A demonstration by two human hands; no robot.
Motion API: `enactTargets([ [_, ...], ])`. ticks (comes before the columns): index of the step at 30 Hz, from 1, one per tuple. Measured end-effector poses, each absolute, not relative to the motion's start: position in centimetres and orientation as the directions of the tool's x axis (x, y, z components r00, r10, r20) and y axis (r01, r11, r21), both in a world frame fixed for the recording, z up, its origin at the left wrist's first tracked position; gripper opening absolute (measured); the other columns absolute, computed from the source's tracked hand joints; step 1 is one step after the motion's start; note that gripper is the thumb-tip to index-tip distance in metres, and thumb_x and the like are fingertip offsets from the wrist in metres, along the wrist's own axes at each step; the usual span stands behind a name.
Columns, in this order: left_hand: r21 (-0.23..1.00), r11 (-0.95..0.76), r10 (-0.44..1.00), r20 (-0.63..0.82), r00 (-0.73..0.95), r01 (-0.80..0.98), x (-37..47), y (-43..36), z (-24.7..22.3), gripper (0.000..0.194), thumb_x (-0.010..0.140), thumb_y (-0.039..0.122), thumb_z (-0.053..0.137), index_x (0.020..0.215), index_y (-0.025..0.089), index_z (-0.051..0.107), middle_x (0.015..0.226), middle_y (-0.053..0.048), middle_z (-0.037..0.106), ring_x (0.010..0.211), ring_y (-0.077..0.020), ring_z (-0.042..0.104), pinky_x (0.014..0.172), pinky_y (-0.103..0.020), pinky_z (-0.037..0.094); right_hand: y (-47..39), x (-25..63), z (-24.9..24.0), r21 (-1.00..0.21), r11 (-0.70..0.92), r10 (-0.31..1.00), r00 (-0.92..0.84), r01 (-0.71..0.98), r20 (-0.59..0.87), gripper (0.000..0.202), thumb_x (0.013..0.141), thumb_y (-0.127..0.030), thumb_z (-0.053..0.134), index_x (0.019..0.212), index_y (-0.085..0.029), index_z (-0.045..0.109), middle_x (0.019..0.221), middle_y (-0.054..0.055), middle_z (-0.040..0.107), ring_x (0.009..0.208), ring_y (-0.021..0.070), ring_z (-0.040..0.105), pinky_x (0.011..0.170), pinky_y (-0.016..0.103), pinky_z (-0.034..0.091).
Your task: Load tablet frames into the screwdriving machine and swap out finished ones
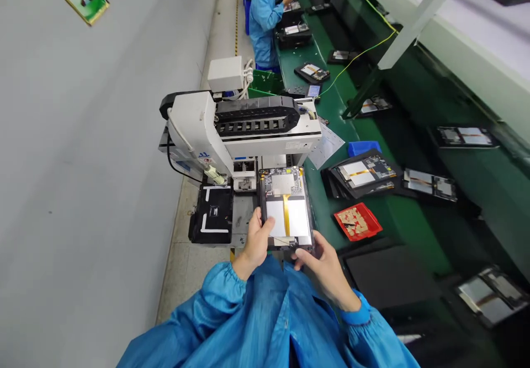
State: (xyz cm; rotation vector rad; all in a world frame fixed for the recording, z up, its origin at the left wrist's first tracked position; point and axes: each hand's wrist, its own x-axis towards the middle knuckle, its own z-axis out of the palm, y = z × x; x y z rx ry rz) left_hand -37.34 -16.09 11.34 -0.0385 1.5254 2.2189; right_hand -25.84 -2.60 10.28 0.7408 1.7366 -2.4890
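An opened tablet (297, 216), its circuit board at the far end and silver battery with an orange ribbon cable nearer me, is held in front of the machine. My left hand (257, 241) grips its left edge, thumb on top of the battery. At the near right corner, my right hand (321, 260) has its thumb and fingers around the edge. Straight ahead stands a white benchtop machine (265, 146) with a black cable chain across its top. A black fixture plate (212, 213) with white corner strips lies on its left side.
Right of me, a red tray (373, 222) of small tan pieces sits near stacked opened tablets (360, 172) and a blue bin (363, 147). More tablets line the green bench. A co-worker (265, 15) in blue sits farther along. A grey wall (95, 164) bounds the left.
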Motion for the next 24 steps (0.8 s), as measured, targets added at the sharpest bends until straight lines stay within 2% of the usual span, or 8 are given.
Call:
enactTargets([
  [2, 0.905, -0.279, 0.333, -0.221, -0.916, -0.320, -37.9, -16.4, 11.2, 0.037, 0.087, 0.040, 0.069, 0.118, 0.021, 0.060, 0.119, -0.006, 0.068, 0.115, -0.0231, 0.062, 0.102, -0.035, 0.048, -2.5, -26.3, 10.5, -0.882, -0.385, 0.297, -0.869, 0.271, -0.396, 0.051, 0.078, -0.045, 0.080, 0.117, -0.024, 0.056, 0.093, 0.005, 0.068, 0.070, 0.0196, 0.065, 0.056, 0.031, 0.055],
  [4, 0.922, -0.255, 0.333, -0.200, -0.921, -0.293, -38.3, -16.8, 11.0, 0.037, 0.088, 0.040, 0.068, 0.119, 0.021, 0.060, 0.119, -0.006, 0.068, 0.115, -0.0235, 0.061, 0.104, -0.035, 0.047, -2.4, -27.0, 10.6, -0.904, -0.330, 0.347, -0.856, 0.272, -0.384, 0.049, 0.077, -0.046, 0.080, 0.114, -0.024, 0.058, 0.099, 0.006, 0.068, 0.077, 0.0204, 0.065, 0.057, 0.029, 0.054],
  [9, 0.931, -0.219, 0.321, -0.213, -0.923, -0.291, -38.8, -17.3, 10.1, 0.040, 0.088, 0.041, 0.068, 0.121, 0.020, 0.060, 0.121, -0.007, 0.067, 0.116, -0.0246, 0.061, 0.104, -0.035, 0.047, -3.2, -29.2, 9.8, -0.941, -0.055, 0.382, -0.864, 0.333, -0.328, 0.043, 0.072, -0.046, 0.083, 0.098, -0.020, 0.060, 0.091, 0.006, 0.070, 0.084, 0.0235, 0.064, 0.072, 0.033, 0.055],
  [15, 0.889, -0.264, 0.298, -0.293, -0.909, -0.373, -39.7, -18.4, 8.9, 0.037, 0.085, 0.040, 0.071, 0.115, 0.020, 0.060, 0.119, -0.007, 0.068, 0.112, -0.0240, 0.063, 0.101, -0.036, 0.049, -4.4, -30.6, 8.5, -0.926, -0.122, 0.306, -0.874, 0.358, -0.378, 0.042, 0.080, -0.049, 0.076, 0.105, -0.017, 0.063, 0.101, 0.008, 0.073, 0.087, 0.0246, 0.066, 0.077, 0.036, 0.055],
  [18, 0.870, -0.284, 0.271, -0.331, -0.904, -0.403, -40.1, -19.4, 8.1, 0.037, 0.084, 0.039, 0.072, 0.114, 0.020, 0.060, 0.119, -0.006, 0.068, 0.110, -0.0230, 0.064, 0.099, -0.036, 0.050, -4.9, -31.1, 8.0, -0.926, -0.074, 0.291, -0.880, 0.371, -0.376, 0.040, 0.080, -0.048, 0.076, 0.104, -0.018, 0.063, 0.098, 0.007, 0.073, 0.086, 0.0237, 0.066, 0.076, 0.035, 0.055],
  [22, 0.864, -0.315, 0.215, -0.338, -0.916, -0.392, -40.5, -20.6, 7.2, 0.036, 0.085, 0.037, 0.072, 0.115, 0.021, 0.059, 0.121, -0.005, 0.067, 0.109, -0.0212, 0.063, 0.099, -0.034, 0.050, -6.0, -32.1, 7.5, -0.939, -0.019, 0.273, -0.902, 0.342, -0.334, 0.046, 0.076, -0.043, 0.080, 0.112, -0.020, 0.060, 0.110, 0.007, 0.072, 0.098, 0.0255, 0.066, 0.085, 0.036, 0.054],
  [24, 0.860, -0.323, 0.192, -0.349, -0.917, -0.395, -40.6, -20.9, 7.1, 0.036, 0.085, 0.036, 0.072, 0.115, 0.021, 0.058, 0.120, -0.005, 0.067, 0.108, -0.0206, 0.063, 0.098, -0.034, 0.050, -6.8, -32.6, 7.3, -0.936, 0.029, 0.278, -0.902, 0.351, -0.330, 0.047, 0.075, -0.041, 0.080, 0.111, -0.020, 0.059, 0.108, 0.007, 0.072, 0.096, 0.0255, 0.066, 0.083, 0.036, 0.054],
])
